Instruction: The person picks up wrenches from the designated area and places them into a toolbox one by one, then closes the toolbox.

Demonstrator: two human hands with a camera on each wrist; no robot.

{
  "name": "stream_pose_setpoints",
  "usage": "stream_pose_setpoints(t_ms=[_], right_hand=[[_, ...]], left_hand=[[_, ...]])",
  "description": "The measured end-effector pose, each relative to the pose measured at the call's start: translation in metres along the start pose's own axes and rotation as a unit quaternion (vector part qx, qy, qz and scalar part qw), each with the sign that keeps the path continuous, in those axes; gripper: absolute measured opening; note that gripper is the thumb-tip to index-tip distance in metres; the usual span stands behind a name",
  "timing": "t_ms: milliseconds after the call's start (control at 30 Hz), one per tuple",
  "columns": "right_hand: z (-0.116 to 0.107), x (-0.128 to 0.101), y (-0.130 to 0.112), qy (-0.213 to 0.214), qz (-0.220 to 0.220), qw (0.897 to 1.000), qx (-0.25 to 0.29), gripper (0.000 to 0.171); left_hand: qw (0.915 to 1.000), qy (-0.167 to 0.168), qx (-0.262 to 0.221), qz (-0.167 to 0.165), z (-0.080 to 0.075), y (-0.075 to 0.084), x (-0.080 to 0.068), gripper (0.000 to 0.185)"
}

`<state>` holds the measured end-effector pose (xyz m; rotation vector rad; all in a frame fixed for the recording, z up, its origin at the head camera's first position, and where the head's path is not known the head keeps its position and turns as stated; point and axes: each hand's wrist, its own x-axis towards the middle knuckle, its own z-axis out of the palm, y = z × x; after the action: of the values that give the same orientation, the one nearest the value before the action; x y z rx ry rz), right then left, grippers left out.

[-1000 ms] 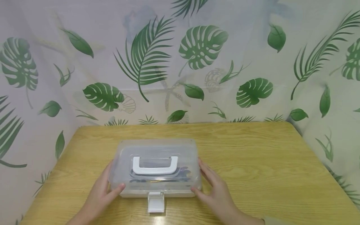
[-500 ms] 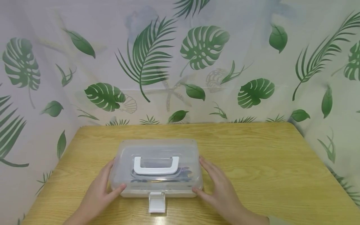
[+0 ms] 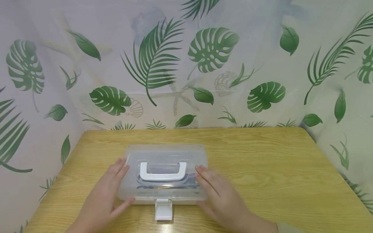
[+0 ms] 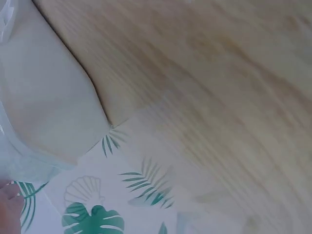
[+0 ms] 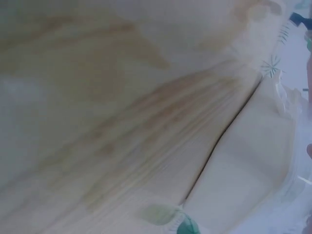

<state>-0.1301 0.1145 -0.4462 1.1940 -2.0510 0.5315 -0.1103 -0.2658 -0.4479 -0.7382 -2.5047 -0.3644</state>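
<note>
A clear plastic box with a white handle on its lid sits on the wooden table. Its white latch hangs flipped down at the front. Dark items show dimly through the lid. My left hand lies on the lid's left end, fingers straight on top and thumb against the front corner. On the lid's right end rests my right hand, fingers flat. The left wrist view shows the box wall close up, and the right wrist view shows the box over the table.
A leaf-printed curtain encloses the table at the back and both sides. Bare wood stretches to the right of the box and behind it. The table's front edge runs just below my wrists.
Both hands have slid from the box's sides up onto the lid, fingers now lying over its top. The box and its latch have stayed put.
</note>
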Motion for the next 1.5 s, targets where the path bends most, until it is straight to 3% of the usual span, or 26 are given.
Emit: stream_pose_setpoints(t_ms=[133,267,533,733,933,1133,1400,1500], right_hand=[[0.007,0.008,-0.002,0.047,-0.096,0.992,-0.070,0.050],[0.012,0.013,-0.006,0.058,-0.148,0.981,-0.108,0.047],[0.022,0.010,-0.015,-0.002,-0.188,0.972,-0.144,0.052],[0.029,0.011,-0.018,-0.035,-0.206,0.961,-0.178,0.054],[0.033,0.013,-0.021,-0.062,-0.193,0.958,-0.203,0.055],[0.039,0.012,-0.021,-0.089,-0.188,0.953,-0.222,0.059],[0.048,0.011,-0.019,-0.065,-0.199,0.948,-0.239,0.057],[0.053,0.010,-0.017,-0.047,-0.211,0.944,-0.250,0.057]], left_hand=[[0.9980,0.009,0.016,0.060,0.001,0.005,0.004,0.088],[0.9933,0.007,0.039,0.108,0.002,0.011,0.007,0.087],[0.9827,-0.002,0.075,0.170,0.009,0.021,0.008,0.081],[0.9780,-0.006,0.094,0.186,0.014,0.026,0.009,0.082],[0.9753,0.017,0.096,0.198,0.021,0.030,0.007,0.086],[0.9743,0.018,0.107,0.197,0.026,0.030,0.006,0.091],[0.9688,0.017,0.137,0.206,0.030,0.031,0.008,0.116],[0.9660,0.022,0.154,0.206,0.032,0.032,0.009,0.115]])
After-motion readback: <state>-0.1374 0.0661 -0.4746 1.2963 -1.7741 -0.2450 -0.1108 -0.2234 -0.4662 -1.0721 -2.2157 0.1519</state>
